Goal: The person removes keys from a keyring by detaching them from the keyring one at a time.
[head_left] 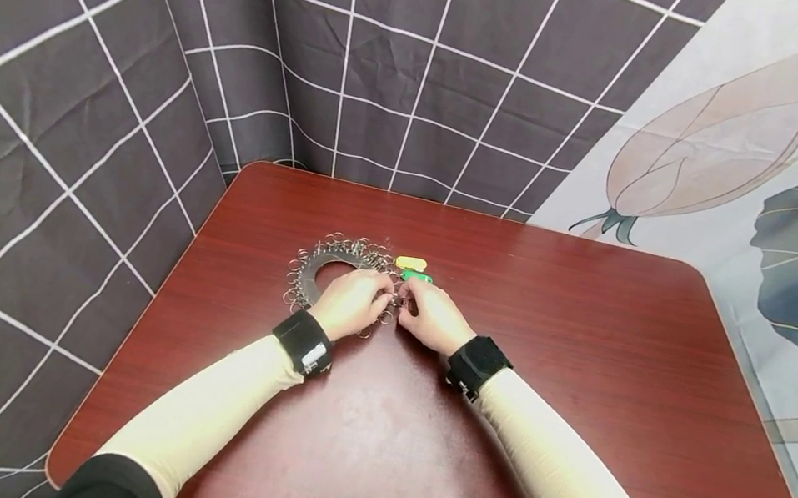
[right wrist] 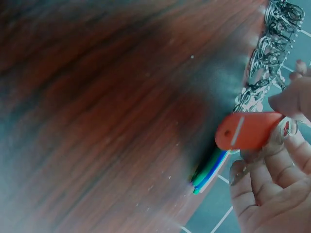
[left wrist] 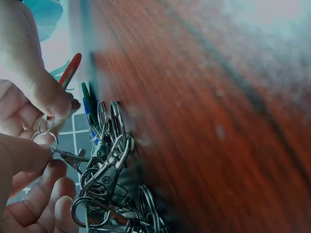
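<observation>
A flat metal ring (head_left: 314,259) hung all round with clasps (head_left: 299,286) lies on the red-brown table (head_left: 583,349). My left hand (head_left: 384,291) rests over its right side and pinches a small split ring (left wrist: 44,127) joined to a lobster clasp (left wrist: 73,158). My right hand (head_left: 409,299) meets it fingertip to fingertip and holds a red key tag (right wrist: 248,131) by its ring end. Beneath that tag lie green and blue tags (right wrist: 210,171). In the head view a yellow tag (head_left: 411,262) and a green tag (head_left: 416,276) lie just beyond my fingers.
The table's far edge meets a dark checked curtain (head_left: 392,71) at the back and left, and a flower-print cloth (head_left: 759,162) hangs at the right. More clasps (left wrist: 109,194) bunch below my left fingers. Bare tabletop stretches to the right and toward me.
</observation>
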{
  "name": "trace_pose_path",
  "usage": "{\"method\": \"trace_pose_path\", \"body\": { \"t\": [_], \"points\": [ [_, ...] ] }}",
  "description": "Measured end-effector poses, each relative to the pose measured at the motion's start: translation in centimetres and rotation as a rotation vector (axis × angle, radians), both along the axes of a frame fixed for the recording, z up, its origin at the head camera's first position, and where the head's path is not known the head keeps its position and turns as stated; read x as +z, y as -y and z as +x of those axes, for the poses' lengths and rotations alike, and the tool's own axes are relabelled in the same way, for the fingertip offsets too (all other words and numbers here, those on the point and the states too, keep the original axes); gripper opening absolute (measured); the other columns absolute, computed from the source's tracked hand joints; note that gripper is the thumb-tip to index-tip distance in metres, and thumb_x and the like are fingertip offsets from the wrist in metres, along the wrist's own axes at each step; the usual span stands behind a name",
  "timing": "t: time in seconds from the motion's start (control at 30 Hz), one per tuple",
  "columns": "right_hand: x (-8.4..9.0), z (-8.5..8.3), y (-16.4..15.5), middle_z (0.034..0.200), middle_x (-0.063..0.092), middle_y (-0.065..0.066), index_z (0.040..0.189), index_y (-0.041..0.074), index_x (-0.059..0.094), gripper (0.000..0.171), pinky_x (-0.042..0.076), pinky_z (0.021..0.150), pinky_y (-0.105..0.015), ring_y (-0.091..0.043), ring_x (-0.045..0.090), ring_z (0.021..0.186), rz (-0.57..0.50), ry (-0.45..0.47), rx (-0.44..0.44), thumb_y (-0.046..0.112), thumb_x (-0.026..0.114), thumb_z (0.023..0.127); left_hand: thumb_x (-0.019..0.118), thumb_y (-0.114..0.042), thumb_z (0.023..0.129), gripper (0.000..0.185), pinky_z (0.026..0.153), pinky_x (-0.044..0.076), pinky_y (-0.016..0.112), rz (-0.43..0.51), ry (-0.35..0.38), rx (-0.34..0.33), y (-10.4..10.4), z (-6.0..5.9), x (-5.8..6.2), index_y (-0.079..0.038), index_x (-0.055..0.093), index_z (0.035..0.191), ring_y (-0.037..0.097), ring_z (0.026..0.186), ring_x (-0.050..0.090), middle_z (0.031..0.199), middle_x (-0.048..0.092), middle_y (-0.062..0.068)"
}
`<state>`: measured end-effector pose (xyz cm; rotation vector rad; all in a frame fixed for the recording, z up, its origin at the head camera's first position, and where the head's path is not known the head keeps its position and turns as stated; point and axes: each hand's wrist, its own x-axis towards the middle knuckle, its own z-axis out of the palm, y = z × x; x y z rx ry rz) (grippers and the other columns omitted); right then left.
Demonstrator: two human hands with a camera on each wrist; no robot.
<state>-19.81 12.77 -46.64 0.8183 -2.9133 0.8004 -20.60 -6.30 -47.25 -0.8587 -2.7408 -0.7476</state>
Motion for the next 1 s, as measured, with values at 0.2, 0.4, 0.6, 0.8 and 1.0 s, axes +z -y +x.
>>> {"method": "trace_pose_path", "body": {
  "t": [0.2,0.4,0.6,0.8,1.0],
  "points": [
    [0.2,0.3,0.2,0.088,0.057,-0.006,0.110,0.004,0.047,0.028,0.046,0.066,-0.034,-0.018,0.053,0.068,-0.060,-0.040,-0.010,-0.001,0.060,0.085,0.061,-0.015,0.088,0.006,0.068,0.049,0.031,0.057,0.025,0.025,-0.1,-0.1,0.4,-0.017,0.066,0.091,0.013,0.079,0.060,0.082,0.063,-0.005],
    [-0.4,0.3,0.4,0.102,0.061,-0.014,0.111,-0.003,0.045,0.024,0.051,0.077,-0.037,-0.024,0.063,0.085,-0.085,-0.114,0.052,0.001,0.059,0.093,0.061,-0.012,0.085,0.010,0.063,0.047,0.024,0.121,0.071,0.062,0.1,-0.1,0.7,-0.015,0.063,0.095,0.008,0.071,0.057,0.079,0.062,-0.006],
    [-0.7,0.3,0.3,0.087,0.061,-0.008,0.109,0.000,0.048,0.021,0.051,0.071,-0.038,-0.020,0.062,0.075,-0.077,-0.129,0.056,0.003,0.061,0.093,0.059,-0.012,0.087,0.017,0.069,0.050,0.027,0.115,0.074,0.082,0.1,0.0,1.2,-0.012,0.068,0.101,0.012,0.079,0.061,0.091,0.067,-0.001],
    [-0.8,0.4,0.2,0.080,0.060,-0.001,0.104,0.008,0.056,0.010,0.051,0.068,-0.036,-0.015,0.059,0.070,-0.025,-0.077,0.048,0.010,0.059,0.096,0.057,-0.014,0.091,0.024,0.082,0.051,0.032,0.091,0.073,0.044,0.2,0.5,1.2,-0.011,0.073,0.108,0.018,0.094,0.064,0.104,0.068,0.004],
    [-0.4,0.3,0.1,0.069,0.052,0.005,0.094,0.014,0.059,0.007,0.043,0.059,-0.028,-0.010,0.049,0.060,-0.071,0.032,-0.005,0.008,0.058,0.091,0.056,-0.015,0.092,0.019,0.080,0.050,0.030,0.100,0.071,0.027,0.1,0.6,0.7,-0.014,0.071,0.103,0.013,0.091,0.062,0.101,0.067,0.000]
  ]
}}
